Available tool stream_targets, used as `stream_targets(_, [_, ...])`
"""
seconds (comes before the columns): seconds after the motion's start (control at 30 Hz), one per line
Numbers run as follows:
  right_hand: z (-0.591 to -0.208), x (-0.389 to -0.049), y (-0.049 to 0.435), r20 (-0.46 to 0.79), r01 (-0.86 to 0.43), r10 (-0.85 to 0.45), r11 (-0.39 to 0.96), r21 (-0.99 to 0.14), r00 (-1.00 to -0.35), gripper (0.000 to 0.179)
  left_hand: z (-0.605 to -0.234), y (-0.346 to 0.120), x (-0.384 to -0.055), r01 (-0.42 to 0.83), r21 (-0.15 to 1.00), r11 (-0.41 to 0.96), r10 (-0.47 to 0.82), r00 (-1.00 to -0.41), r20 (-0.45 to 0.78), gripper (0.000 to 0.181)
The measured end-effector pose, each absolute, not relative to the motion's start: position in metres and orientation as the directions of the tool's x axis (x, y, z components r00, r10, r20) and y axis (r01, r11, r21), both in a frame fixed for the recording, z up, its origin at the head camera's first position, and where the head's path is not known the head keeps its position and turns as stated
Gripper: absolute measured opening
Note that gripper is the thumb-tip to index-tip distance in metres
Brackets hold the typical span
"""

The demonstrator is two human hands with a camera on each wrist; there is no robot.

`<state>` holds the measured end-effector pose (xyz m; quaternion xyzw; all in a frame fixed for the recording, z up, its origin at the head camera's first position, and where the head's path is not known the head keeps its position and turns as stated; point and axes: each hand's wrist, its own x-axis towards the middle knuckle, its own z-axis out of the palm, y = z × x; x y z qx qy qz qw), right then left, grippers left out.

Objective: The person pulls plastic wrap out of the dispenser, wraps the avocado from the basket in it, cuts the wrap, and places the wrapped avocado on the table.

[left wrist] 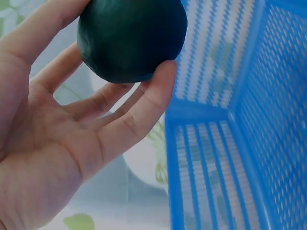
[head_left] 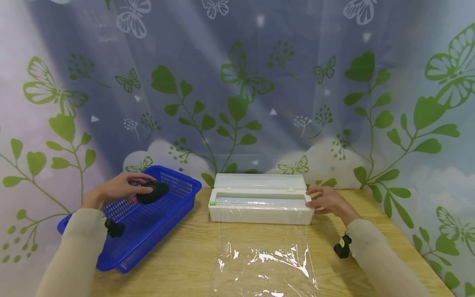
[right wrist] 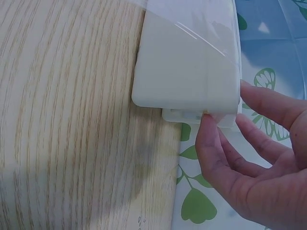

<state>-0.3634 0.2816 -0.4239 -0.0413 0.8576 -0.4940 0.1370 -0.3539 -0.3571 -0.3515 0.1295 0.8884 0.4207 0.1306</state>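
Note:
In the head view my left hand holds a dark green avocado over the blue basket. The left wrist view has the avocado between the thumb and fingertips, its top cut off by the frame edge. My right hand grips the right end of a white cling film dispenser, whose lid is raised. Up close, the right thumb and fingers lie at the corner of the dispenser. Clear film runs from the dispenser toward me across the table.
Beneath everything is a wood-grain table. A patterned curtain with leaves and butterflies hangs right behind the dispenser and basket. Small black cameras sit on both wrists.

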Motion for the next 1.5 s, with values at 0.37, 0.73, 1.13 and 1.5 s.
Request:
stream_targets(0.37, [-0.427, -0.363, 0.283, -0.204, 0.079, -0.212, 0.484, -0.872, -0.956, 0.062, -0.339, -0.311, -0.339, 0.261, 0.769, 0.584, 0.449, -0.893, -0.039, 0.05])
stream_targets(0.73, [-0.425, -0.363, 0.284, -0.208, 0.079, -0.214, 0.49, -0.868, -0.954, 0.065, -0.342, -0.271, -0.329, 0.377, 0.769, 0.516, 0.584, -0.812, 0.007, 0.045])
stream_targets(1.13, [-0.428, -0.364, 0.285, -0.193, 0.063, -0.215, 0.498, -0.865, -0.957, 0.065, -0.366, -0.222, -0.325, 0.42, 0.791, 0.444, 0.684, -0.729, 0.003, 0.039])
stream_targets(1.5, [-0.43, -0.362, 0.285, -0.196, 0.075, -0.207, 0.479, -0.874, -0.958, 0.064, -0.389, -0.173, -0.326, 0.468, 0.802, 0.371, 0.757, -0.653, 0.031, 0.037])
